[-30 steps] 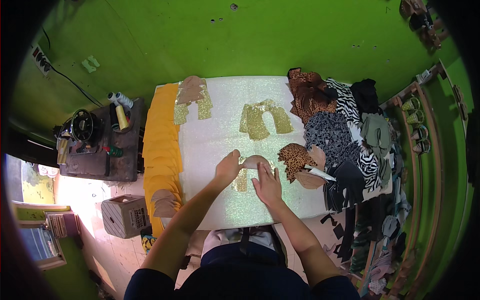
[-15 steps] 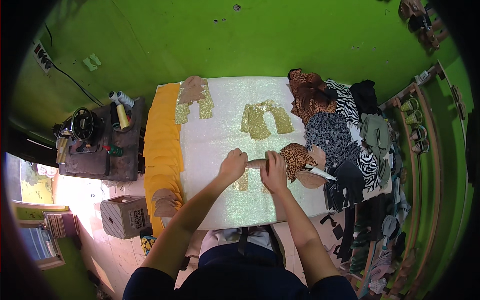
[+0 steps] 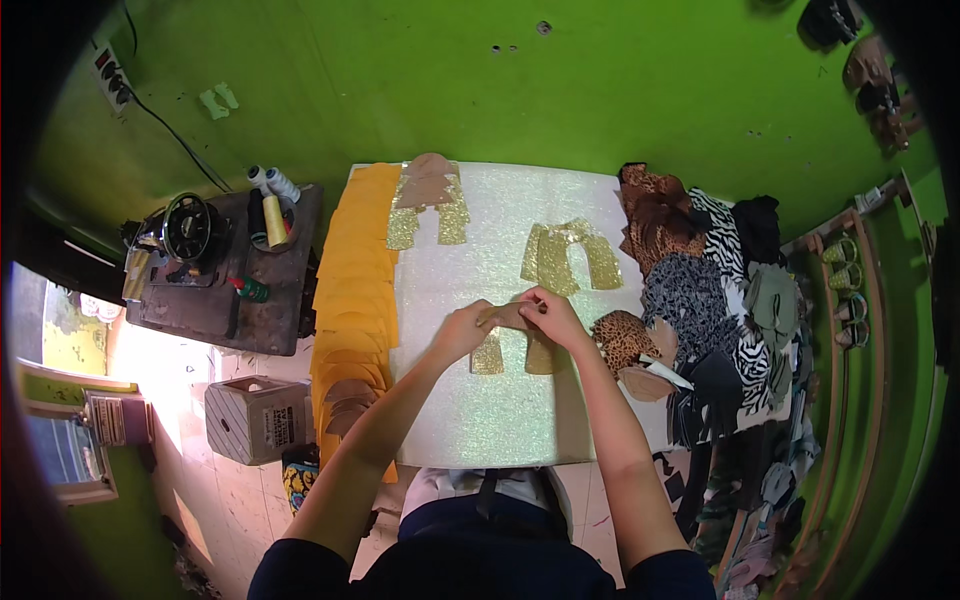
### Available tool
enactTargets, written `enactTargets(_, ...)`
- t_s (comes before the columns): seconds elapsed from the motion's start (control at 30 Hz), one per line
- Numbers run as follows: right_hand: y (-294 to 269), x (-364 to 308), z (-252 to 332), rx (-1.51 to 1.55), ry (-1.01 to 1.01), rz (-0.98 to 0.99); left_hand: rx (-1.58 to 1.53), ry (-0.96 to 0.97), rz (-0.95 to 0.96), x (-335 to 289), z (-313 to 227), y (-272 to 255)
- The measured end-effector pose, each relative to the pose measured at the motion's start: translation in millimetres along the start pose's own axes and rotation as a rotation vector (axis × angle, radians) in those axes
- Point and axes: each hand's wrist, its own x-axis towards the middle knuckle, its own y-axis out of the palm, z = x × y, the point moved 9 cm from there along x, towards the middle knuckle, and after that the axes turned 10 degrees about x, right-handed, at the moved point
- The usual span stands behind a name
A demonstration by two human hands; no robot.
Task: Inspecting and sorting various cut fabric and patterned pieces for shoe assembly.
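Observation:
My left hand (image 3: 466, 330) and my right hand (image 3: 556, 320) work close together over the middle of the table. Between them they pinch a brown curved cut piece (image 3: 513, 317) by its two ends. Just below it lie a gold glitter piece (image 3: 486, 356) and a tan strip-shaped part (image 3: 540, 354); whether these join the held piece is hidden. Farther back rests a gold glitter U-shaped cutout (image 3: 552, 260). To the right of my right hand sits a leopard-print stack (image 3: 620, 338), with tan pieces (image 3: 645, 383) at its near side.
Overlapping yellow pieces (image 3: 350, 270) line the table's left side. Brown cutouts (image 3: 428, 182) lie on gold pieces at the back left. Patterned material piles (image 3: 690, 280) crowd the right side. A sewing machine (image 3: 190, 230) and a cardboard box (image 3: 258, 420) stand left, a shoe rack (image 3: 850, 290) right.
The brown piece now shows more of its curved shape between my hands. My right hand has moved up and away from the leopard-print stack. The whole view has shifted slightly.

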Motion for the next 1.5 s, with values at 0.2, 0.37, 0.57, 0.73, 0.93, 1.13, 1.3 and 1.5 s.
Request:
enactTargets(0.2,36,47,-15,0.073,0.165,0.047,-0.184,-0.077,-0.186,10,55,-68)
enactTargets(0.37,67,100,-10,0.228,0.101,-0.116,0.025,-0.274,-0.37,21,85,-122)
enactTargets(0.57,91,171,14,0.341,0.038,-0.092,0.059,-0.302,-0.466,56,100,-186)
enactTargets(0.73,90,209,19,0.284,0.041,-0.143,0.058,-0.289,-0.505,80,114,-202)
enactTargets(0.93,80,215,24,0.006,-0.028,-0.244,0.316,-0.256,-0.589,87,106,-203)
enactTargets(1.13,38,169,57,-0.283,-0.313,-0.444,0.496,-0.116,-0.691,82,54,-182)
enactTargets(1.3,-13,131,48,-0.446,-0.306,-0.499,0.446,0.095,-0.476,107,-8,-115)
enactTargets(1.5,-86,89,32,-0.743,-0.29,-0.466,0.376,0.202,-0.192,128,-76,-35)
